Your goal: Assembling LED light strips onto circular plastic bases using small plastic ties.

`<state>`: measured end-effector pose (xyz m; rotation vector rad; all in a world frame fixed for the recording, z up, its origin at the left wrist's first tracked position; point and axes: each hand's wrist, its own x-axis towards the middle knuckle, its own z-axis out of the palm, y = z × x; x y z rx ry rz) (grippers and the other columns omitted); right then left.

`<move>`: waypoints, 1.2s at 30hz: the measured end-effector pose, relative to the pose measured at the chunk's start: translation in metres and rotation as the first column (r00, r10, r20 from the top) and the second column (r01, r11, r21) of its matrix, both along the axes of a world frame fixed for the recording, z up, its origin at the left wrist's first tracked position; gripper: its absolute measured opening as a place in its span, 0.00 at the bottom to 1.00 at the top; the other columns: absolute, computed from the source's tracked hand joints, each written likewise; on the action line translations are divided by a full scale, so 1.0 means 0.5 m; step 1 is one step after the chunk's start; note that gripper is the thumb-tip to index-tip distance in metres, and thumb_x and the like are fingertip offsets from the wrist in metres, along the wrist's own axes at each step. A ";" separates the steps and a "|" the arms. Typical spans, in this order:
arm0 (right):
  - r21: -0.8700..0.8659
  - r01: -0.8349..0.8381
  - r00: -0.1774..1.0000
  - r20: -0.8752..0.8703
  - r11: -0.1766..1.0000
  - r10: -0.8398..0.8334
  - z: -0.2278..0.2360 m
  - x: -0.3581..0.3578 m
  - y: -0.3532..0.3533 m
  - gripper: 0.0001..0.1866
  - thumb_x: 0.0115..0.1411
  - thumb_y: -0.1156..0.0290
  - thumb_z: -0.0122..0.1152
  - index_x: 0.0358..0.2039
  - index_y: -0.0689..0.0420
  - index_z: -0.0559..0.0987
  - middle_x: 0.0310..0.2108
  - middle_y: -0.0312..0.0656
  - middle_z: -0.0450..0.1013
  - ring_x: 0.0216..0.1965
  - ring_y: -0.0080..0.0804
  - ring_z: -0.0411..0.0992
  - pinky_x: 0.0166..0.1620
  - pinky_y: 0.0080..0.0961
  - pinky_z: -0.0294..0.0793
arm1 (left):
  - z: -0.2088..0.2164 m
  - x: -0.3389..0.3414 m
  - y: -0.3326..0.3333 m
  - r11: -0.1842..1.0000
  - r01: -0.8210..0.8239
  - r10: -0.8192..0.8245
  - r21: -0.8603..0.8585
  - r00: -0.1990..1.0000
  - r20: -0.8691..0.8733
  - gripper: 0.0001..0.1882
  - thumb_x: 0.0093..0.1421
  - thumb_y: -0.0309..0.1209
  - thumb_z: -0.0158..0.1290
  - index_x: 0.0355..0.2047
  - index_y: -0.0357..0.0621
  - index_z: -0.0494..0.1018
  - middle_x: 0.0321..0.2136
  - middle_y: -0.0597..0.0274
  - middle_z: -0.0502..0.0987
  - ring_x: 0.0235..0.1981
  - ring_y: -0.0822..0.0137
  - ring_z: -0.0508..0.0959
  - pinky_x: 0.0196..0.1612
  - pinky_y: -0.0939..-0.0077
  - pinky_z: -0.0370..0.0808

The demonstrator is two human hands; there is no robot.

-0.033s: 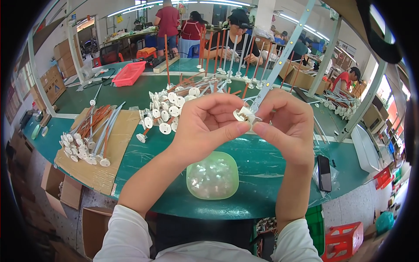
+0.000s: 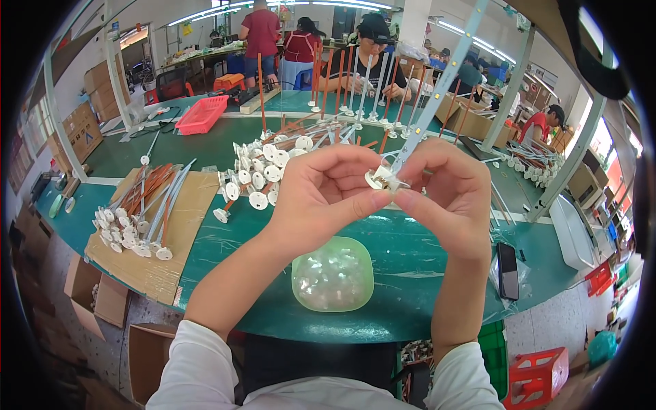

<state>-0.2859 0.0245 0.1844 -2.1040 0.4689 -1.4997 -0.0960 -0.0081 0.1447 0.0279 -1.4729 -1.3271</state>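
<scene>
Between my hands is an LED strip [image 2: 437, 98], a narrow pale board with yellow chips that slants up and right. Its lower end meets a small round white base [image 2: 375, 179] with wires and metallic bits showing. My left hand [image 2: 321, 188] pinches the base between thumb and fingers. My right hand [image 2: 447, 195] is closed at the strip's lower end, thumb tip close to the left thumb. Fingers hide part of the joint. Below them, a green translucent bowl [image 2: 333, 275] of small clear pieces rests on the green table [image 2: 403, 301].
Strips with round white bases lie heaped behind my left hand [image 2: 256, 171] and on cardboard [image 2: 160, 277] at left. Several strips stand upright farther back. A phone [image 2: 507, 271] lies at right, a pink basket [image 2: 202, 115] far left. Across the table a person [image 2: 372, 55] works.
The strip has tilted slightly, its upper end shifting a little left. Both hands stay almost in place around the base.
</scene>
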 end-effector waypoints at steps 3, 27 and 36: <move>0.004 0.089 0.994 0.063 0.996 -0.089 -0.007 0.006 -0.004 0.11 0.49 0.82 0.68 0.34 0.61 0.80 0.30 0.34 0.72 0.29 0.17 0.66 0.31 0.17 0.64 | -0.003 -0.004 -0.006 0.997 -0.067 0.068 -0.038 0.998 0.010 0.18 0.56 0.15 0.60 0.48 0.32 0.71 0.40 0.54 0.79 0.40 0.70 0.80 0.42 0.78 0.79; 0.296 0.192 0.965 0.119 0.936 -0.235 -0.010 0.021 0.002 0.05 0.58 0.77 0.65 0.35 0.64 0.81 0.24 0.37 0.77 0.23 0.17 0.72 0.26 0.14 0.70 | -0.007 0.002 -0.020 0.976 0.104 -0.099 0.193 0.995 -0.033 0.10 0.62 0.25 0.57 0.43 0.39 0.72 0.38 0.58 0.80 0.42 0.70 0.80 0.49 0.71 0.80; -0.695 0.414 0.800 -0.029 0.587 -0.599 -0.103 0.018 -0.039 0.14 0.49 0.78 0.71 0.38 0.62 0.80 0.34 0.42 0.77 0.27 0.26 0.76 0.25 0.18 0.72 | -0.058 0.040 -0.022 0.903 0.113 -0.108 0.414 0.993 -0.038 0.13 0.62 0.23 0.57 0.46 0.35 0.70 0.40 0.54 0.80 0.43 0.64 0.81 0.50 0.71 0.79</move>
